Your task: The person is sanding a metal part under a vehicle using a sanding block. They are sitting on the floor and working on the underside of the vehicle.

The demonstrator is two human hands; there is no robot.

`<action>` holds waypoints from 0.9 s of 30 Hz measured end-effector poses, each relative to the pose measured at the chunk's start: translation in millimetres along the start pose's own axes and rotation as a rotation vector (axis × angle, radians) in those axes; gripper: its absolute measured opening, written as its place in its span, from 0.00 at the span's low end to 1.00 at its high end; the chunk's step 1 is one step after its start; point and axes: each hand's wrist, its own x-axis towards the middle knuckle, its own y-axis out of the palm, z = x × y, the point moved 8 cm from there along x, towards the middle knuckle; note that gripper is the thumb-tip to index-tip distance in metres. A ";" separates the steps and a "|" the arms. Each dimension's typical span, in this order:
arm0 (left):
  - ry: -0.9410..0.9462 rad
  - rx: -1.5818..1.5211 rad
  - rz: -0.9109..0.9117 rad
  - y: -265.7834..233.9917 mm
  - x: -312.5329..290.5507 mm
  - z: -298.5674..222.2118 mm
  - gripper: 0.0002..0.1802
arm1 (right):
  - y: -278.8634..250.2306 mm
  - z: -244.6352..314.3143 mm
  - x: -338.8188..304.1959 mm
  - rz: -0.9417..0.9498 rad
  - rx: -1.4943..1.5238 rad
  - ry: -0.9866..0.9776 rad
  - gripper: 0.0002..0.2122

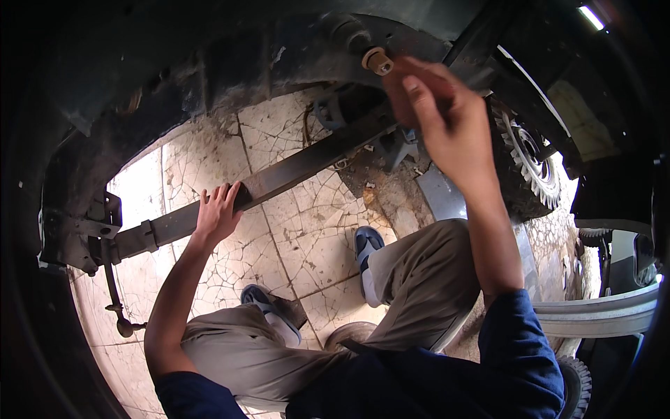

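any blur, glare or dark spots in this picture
Head view: right hand blurred at the fingers, left hand sharper; head view: tiled floor washed out toward the left; head view: metalwork along the top sunk in shadow; head view: bright strip glaring at upper right.

One left hand [218, 211], one right hand [450, 126], two dark shoes [367, 244], one long dark bar [300, 169] and one brown cylindrical fitting [379, 62] show.

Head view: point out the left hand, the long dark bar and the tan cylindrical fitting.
Left hand [218, 215]: head view, back of the hand.
Long dark bar [276, 181]: head view, bare stretch right of the hand.
Tan cylindrical fitting [380, 63]: head view, its rounded body.
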 end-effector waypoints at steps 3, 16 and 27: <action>-0.002 -0.001 0.006 1.3 0.1 0.2 0.42 | -3.0 6.9 -1.9 -0.057 0.035 0.005 0.10; 0.007 -0.003 -0.014 0.4 0.1 -0.2 0.43 | -14.7 5.5 0.7 -0.152 0.044 -0.063 0.11; -0.003 -0.004 0.004 -0.4 -0.2 -0.3 0.43 | -0.6 -3.6 1.6 0.031 0.034 -0.042 0.11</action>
